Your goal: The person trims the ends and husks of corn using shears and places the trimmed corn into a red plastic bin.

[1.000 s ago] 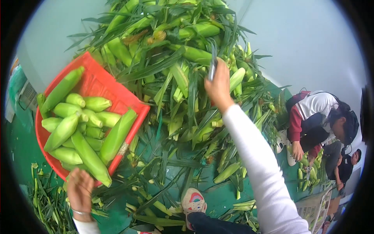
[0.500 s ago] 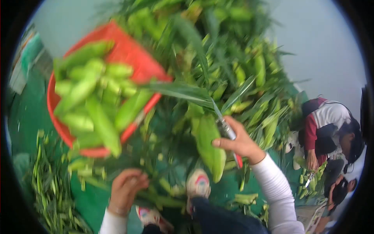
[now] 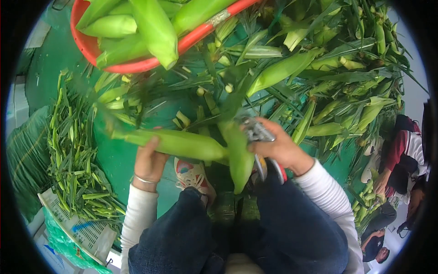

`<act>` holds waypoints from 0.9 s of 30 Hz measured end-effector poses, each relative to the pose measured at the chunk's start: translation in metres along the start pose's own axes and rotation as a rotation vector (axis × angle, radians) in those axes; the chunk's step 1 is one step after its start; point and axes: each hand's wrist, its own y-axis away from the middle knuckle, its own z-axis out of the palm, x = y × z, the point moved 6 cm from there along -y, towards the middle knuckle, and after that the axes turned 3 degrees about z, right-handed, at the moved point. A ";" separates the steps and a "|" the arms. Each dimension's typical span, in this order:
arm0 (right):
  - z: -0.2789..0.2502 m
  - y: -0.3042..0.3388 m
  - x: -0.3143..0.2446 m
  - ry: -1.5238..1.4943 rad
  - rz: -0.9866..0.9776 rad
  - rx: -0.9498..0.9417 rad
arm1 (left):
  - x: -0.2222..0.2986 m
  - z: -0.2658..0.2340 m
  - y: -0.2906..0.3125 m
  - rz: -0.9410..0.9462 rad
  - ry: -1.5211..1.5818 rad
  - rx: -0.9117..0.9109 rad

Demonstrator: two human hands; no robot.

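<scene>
My left hand (image 3: 151, 163) is closed around a long green ear of corn (image 3: 185, 143) in its husk, which lies sideways with its far end pointing right. In my right hand (image 3: 283, 148) are metal pruning shears (image 3: 258, 130) with red on the handles; the fingers wrap round them. A second husk-covered ear (image 3: 239, 157) hangs upright between the hands, next to the shears and meeting the end of the first ear. It is partly blurred, and I cannot tell whether my right hand touches it.
A red basket (image 3: 123, 67) piled with husked-in ears stands ahead to the left. A large heap of corn plants (image 3: 337, 82) spreads ahead right. Cut leaves and stalks (image 3: 75, 155) lie left, beside a white crate (image 3: 91, 228). Another person (image 3: 401, 160) works at the far right.
My left hand has gone from holding no visible thing to gripping an ear of corn. My right hand keeps the shears. The view has tilted down, so the basket sits higher.
</scene>
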 end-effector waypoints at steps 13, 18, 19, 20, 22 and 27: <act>0.051 -0.021 0.004 0.715 0.012 -0.073 | 0.025 -0.031 0.026 0.131 0.175 0.188; 0.055 -0.035 0.009 0.788 -0.150 -0.046 | 0.014 -0.016 0.031 0.028 0.127 0.171; 0.052 -0.034 0.014 0.786 -0.142 -0.046 | 0.010 -0.015 0.031 -0.015 0.098 0.166; 0.048 -0.031 0.018 0.762 -0.137 -0.019 | 0.009 -0.013 0.031 -0.022 0.099 0.169; 0.046 -0.028 0.018 0.735 -0.135 0.003 | 0.013 -0.007 0.029 -0.012 0.074 0.114; 0.032 -0.023 0.026 0.235 0.133 -0.043 | 0.024 -0.013 0.024 0.104 0.234 -0.017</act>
